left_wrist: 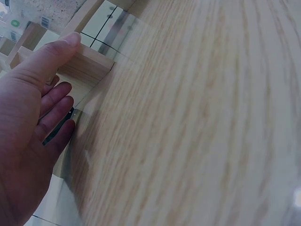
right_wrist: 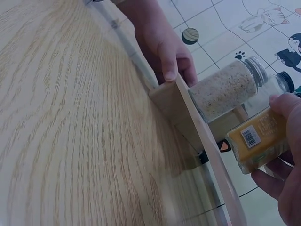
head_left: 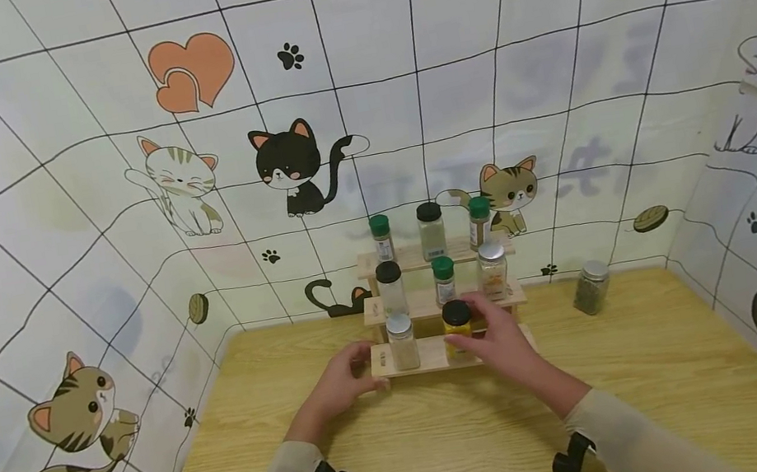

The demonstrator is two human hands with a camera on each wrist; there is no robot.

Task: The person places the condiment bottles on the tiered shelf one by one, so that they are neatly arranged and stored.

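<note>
A tiered wooden spice rack (head_left: 431, 354) stands on the table against the wall. My left hand (head_left: 343, 375) grips the left end of its lowest shelf, thumb along the front edge (left_wrist: 91, 59); the lower fingers hang loosely. My right hand (head_left: 504, 338) holds a yellow spice jar (right_wrist: 261, 136) with a black lid between thumb and fingers, over the right part of the lowest shelf. A gap shows between the jar's base and the shelf's front edge in the right wrist view. Left of it, a silver-lidded jar (head_left: 403, 344) of pale grains stands on the same shelf.
The middle shelf bears a black-lidded jar (head_left: 391, 288), a green-lidded jar (head_left: 444, 282) and a silver-lidded jar (head_left: 493, 271). Three more jars, including a black-lidded one (head_left: 431, 231), stand on top. A jar of dried herbs (head_left: 591, 289) is on the table (head_left: 654, 357) to the right.
</note>
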